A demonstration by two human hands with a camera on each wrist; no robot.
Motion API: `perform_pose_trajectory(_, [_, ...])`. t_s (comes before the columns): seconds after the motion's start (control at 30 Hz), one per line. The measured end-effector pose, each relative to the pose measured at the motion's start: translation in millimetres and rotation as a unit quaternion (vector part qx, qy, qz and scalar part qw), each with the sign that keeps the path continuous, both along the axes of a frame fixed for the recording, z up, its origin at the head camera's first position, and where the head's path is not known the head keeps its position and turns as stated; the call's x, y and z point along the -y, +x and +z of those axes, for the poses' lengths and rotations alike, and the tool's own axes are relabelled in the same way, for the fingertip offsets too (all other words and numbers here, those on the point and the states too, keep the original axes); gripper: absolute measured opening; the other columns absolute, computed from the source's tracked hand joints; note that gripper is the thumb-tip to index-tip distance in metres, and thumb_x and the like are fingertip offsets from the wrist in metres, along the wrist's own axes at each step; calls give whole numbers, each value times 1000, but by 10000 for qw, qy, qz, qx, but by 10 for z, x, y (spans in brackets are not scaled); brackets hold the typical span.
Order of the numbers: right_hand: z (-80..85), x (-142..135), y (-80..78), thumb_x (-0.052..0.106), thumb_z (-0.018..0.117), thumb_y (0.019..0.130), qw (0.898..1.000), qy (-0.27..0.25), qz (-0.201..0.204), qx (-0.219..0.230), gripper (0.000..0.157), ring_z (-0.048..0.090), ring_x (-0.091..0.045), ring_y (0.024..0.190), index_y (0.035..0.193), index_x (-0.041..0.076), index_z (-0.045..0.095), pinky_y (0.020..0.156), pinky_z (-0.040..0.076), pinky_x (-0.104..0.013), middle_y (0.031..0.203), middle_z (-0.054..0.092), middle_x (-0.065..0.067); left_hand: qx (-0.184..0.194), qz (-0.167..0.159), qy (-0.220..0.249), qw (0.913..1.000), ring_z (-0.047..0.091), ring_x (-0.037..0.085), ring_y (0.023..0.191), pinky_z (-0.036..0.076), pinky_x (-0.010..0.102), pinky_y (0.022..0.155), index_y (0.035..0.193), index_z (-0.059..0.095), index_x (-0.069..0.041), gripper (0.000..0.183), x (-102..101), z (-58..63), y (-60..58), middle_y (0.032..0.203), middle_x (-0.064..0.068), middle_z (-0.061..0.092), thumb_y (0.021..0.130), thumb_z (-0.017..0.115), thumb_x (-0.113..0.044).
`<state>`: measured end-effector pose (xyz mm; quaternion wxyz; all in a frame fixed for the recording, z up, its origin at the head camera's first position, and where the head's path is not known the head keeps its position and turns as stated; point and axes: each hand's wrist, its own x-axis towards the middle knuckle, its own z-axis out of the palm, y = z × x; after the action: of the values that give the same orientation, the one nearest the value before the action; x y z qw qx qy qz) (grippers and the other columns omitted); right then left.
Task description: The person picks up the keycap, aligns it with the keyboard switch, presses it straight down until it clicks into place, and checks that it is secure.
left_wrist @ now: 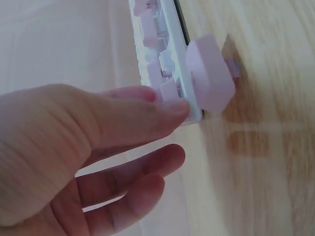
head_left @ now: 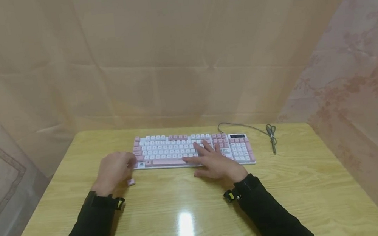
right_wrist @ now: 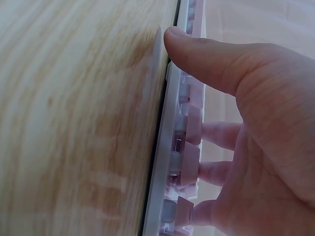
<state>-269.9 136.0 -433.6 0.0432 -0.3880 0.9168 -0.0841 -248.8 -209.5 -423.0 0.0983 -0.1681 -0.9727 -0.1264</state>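
A white and pink keyboard [head_left: 169,161] lies on the table. At its left front corner, my left hand [head_left: 116,170] pinches a pink keycap [left_wrist: 170,91] between thumb and index finger; the fingertips partly cover it. The other fingers of this hand are loosely bent. Just in front of that corner, a loose pink keycap [head_left: 131,182] rests on the table, and it looms large in the left wrist view. My right hand [head_left: 215,164] is spread over the right-middle part of the keyboard, fingertips touching the keys and thumb at the front edge.
A grey cable [head_left: 244,124] runs from the keyboard's back to a tied bundle [head_left: 271,133] on the right. The wooden table [head_left: 304,183] backs onto a beige cloth [head_left: 156,60]. Patterned cloth [head_left: 359,78] hangs along the right side.
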Motion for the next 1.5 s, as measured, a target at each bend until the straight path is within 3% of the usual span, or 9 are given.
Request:
perform_pose_trajectory(0.13, [8,0,-3,43,54,93,10000,31,-16,-39,54,4,-49,137,144,38,38,96,5,-73,155,13,-21,191,17,211,9996,59,20,73,47,39,62,98,72,-10,21,29,53,19,86,5,69,77,71,-8])
perform_pose_trajectory(0.27, [14,-4,-5,43,54,93,10000,6,-28,-22,54,3,-49,137,144,38,38,96,5,-73,155,13,-21,451,17,380,9983,60,21,75,48,40,62,99,70,-10,21,72,130,48,88,6,67,79,70,-13])
perform_pose_trajectory(0.37, [12,-7,0,44,54,93,10000,28,-61,19,54,3,-48,138,144,39,37,96,4,-73,156,12,-20,795,-226,637,9945,60,20,78,49,41,66,98,71,-9,20,119,178,60,89,4,67,80,72,-18])
perform_pose_trajectory(0.6, [9,0,21,44,54,93,10000,-5,-49,45,54,2,-48,138,144,40,37,96,4,-73,156,11,-20,1971,-779,1238,9694,59,18,85,49,40,77,96,71,-11,30,217,217,67,91,-2,66,72,80,-26])
perform_pose_trajectory(0.8, [14,12,28,43,54,93,10000,-22,15,30,54,3,-48,138,144,38,38,95,5,-74,156,12,-19,2585,-1096,1325,9506,57,19,80,48,39,74,94,68,-9,35,219,202,115,87,3,64,67,83,-24])
perform_pose_trajectory(1.07, [17,-5,30,43,54,93,9999,41,-98,62,54,1,-46,139,144,39,37,96,4,-73,157,10,-18,2709,-836,1012,9536,51,18,71,45,37,68,86,65,-11,23,169,189,140,75,1,58,69,81,-12])
perform_pose_trajectory(1.13, [19,-3,33,43,54,93,9999,36,-94,64,54,1,-46,139,145,39,37,96,4,-73,157,10,-19,2646,-895,975,9552,51,17,69,45,37,66,83,65,-12,20,168,169,128,73,0,57,70,80,-11])
perform_pose_trajectory(1.5, [15,0,24,44,53,94,9999,79,-81,55,54,1,-46,138,145,40,35,96,4,-73,156,10,-19,2343,-1099,986,9609,50,16,68,43,37,65,87,66,-13,22,95,85,73,71,-2,56,73,80,-22])
